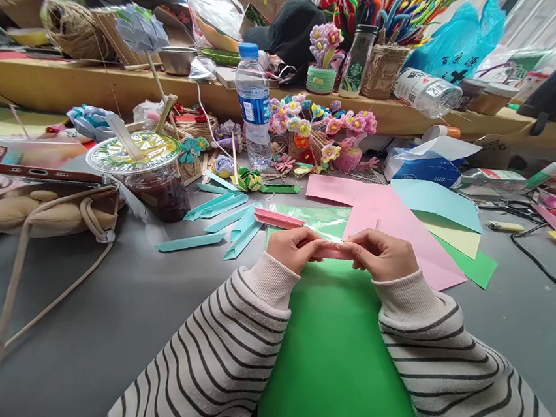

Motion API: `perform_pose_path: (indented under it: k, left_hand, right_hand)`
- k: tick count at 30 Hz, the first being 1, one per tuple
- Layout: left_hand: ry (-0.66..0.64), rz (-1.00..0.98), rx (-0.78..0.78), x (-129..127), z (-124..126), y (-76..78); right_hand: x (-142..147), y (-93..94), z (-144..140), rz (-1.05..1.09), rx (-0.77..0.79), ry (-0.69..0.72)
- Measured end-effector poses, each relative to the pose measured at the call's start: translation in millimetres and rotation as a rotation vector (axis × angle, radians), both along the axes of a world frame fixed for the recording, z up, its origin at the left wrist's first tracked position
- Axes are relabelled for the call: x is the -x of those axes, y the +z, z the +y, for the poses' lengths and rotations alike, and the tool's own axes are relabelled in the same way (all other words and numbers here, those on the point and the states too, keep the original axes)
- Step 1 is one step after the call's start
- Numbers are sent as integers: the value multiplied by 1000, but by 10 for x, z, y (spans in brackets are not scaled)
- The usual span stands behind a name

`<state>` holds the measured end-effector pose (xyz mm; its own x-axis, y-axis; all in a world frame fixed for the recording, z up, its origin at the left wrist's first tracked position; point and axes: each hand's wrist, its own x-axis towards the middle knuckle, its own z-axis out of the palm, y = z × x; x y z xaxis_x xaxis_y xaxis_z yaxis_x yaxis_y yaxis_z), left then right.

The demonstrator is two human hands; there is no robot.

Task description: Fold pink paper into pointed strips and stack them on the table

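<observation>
Between my two hands is a narrow strip of folded pink paper (334, 251), held level above a green sheet (338, 347). My left hand (297, 248) pinches its left end with thumb and fingers. At the other end, my right hand (381, 252) pinches it the same way; the fingertips cover much of the strip. Just beyond my left hand lies a folded pink paper piece (279, 217). Several folded light-blue paper pieces (230, 221) are spread to the left of it. A large pink sheet (398, 230) lies beyond and to the right of my right hand.
A lidded cup of dark drink (163, 193) stands at left, near a phone (41, 172) on a tan cushioned thing. A water bottle (254, 106) stands at the back among craft flowers (334, 128). Light-blue sheets (437, 203) and black cables (544, 268) lie at right.
</observation>
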<state>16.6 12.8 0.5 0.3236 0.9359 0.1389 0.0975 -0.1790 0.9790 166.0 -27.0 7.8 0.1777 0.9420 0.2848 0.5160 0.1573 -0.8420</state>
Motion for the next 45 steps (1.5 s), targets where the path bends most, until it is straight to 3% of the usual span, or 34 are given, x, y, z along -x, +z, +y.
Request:
perform_pose_path:
  k: [5, 12, 18, 27, 30, 33, 37, 43, 45]
  left_hand:
    - [-33, -24, 40, 9, 9, 7]
    - [55, -60, 73, 9, 10, 11]
    - [53, -67, 62, 21, 13, 20]
    - [-28, -64, 77, 16, 23, -11]
    - [101, -153, 105, 22, 31, 2]
    - [176, -261, 183, 27, 31, 30]
    - [71, -291, 279, 14, 15, 29]
    - [-176, -152, 271, 0, 13, -21]
    - [-205, -151, 291, -1, 14, -15]
  right_hand:
    - [0, 11, 1, 44, 28, -35]
    - [-64, 1, 31, 71, 38, 23]
    - [-82, 2, 31, -10, 21, -73]
    - [-86, 22, 51, 233, -42, -106]
    - [-72, 21, 51, 383, -40, -62]
    - [12, 8, 23, 367, 48, 58]
    - [115, -5, -11, 236, 74, 98]
    - [73, 10, -3, 170, 14, 58]
    - [53, -3, 4, 119, -4, 62]
